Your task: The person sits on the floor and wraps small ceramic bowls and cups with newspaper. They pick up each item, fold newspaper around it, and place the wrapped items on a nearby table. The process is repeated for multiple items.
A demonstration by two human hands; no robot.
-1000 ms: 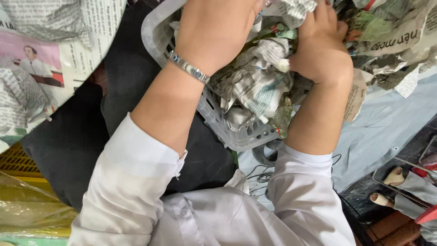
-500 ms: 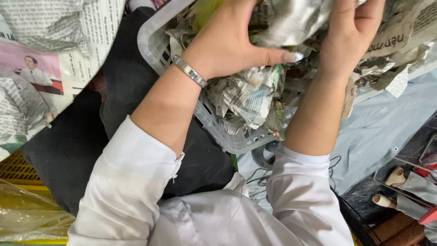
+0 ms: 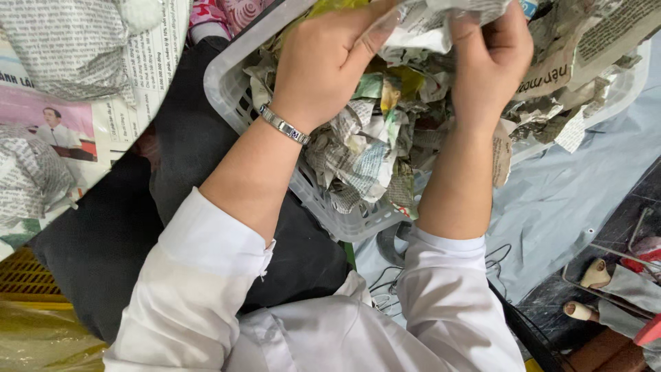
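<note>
Close to us are our white sleeves [image 3: 206, 289], and past them our two bare arms reach up into a grey plastic basket [image 3: 227, 86]. The basket is stuffed with crumpled newspaper [image 3: 365, 151]. It sits partly on something dark and soft [image 3: 103, 234], and part of it hangs over a pale blue sheet [image 3: 551, 207].

Our left hand [image 3: 327, 65], the one with a silver bracelet [image 3: 284, 126], has its grip pinched on a wad of paper [image 3: 441, 24] at the top of the pile. Our right hand [image 3: 490, 65] has its grip curled tight on the same wad from the other side. So the wad is up high over the basket, between both hands.

What could go wrong? Old newspaper is thin. If both hands pull apart too hard, the wad may rip and bits could drop. Other scraps lie loose near the rim, so a quick tug might drag them over the edge and onto the blue sheet. The basket looks a bit tippy where it rests, so leaning on it might make it slide or tilt. We cannot see what is inside the wad, so squeezing hard may not be safe.

Farther off on the left lies a flat newspaper page [image 3: 89, 117].
</note>
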